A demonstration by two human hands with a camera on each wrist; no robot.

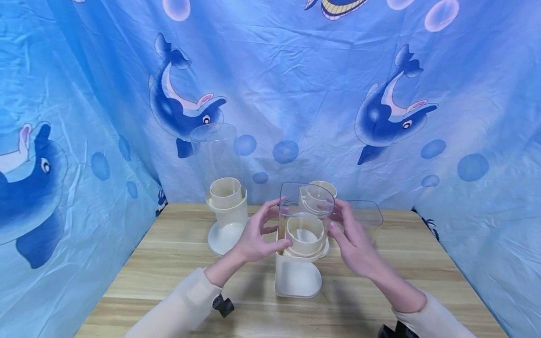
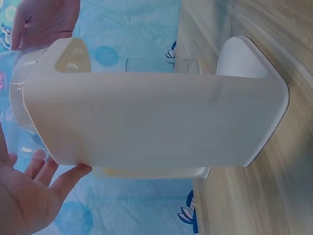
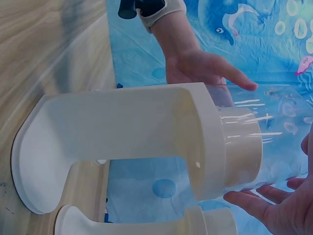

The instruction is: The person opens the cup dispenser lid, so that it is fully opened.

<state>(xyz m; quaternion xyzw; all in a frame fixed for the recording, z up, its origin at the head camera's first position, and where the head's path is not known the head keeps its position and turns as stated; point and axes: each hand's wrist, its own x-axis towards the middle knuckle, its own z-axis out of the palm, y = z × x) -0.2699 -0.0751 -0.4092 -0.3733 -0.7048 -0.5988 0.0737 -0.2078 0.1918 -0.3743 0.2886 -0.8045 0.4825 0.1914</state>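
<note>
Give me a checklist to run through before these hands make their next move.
1. Left hand and right hand at opposite sides of the front clear container: ok.
2. Front stand upright on the table: ok.
3. Front clear container around the front cup: ok.
4. Front clear container fully seated: cannot tell.
5. Left clear container on the left stand: ok.
6. Right clear container on the rear stand: not ok, off to its right.
</note>
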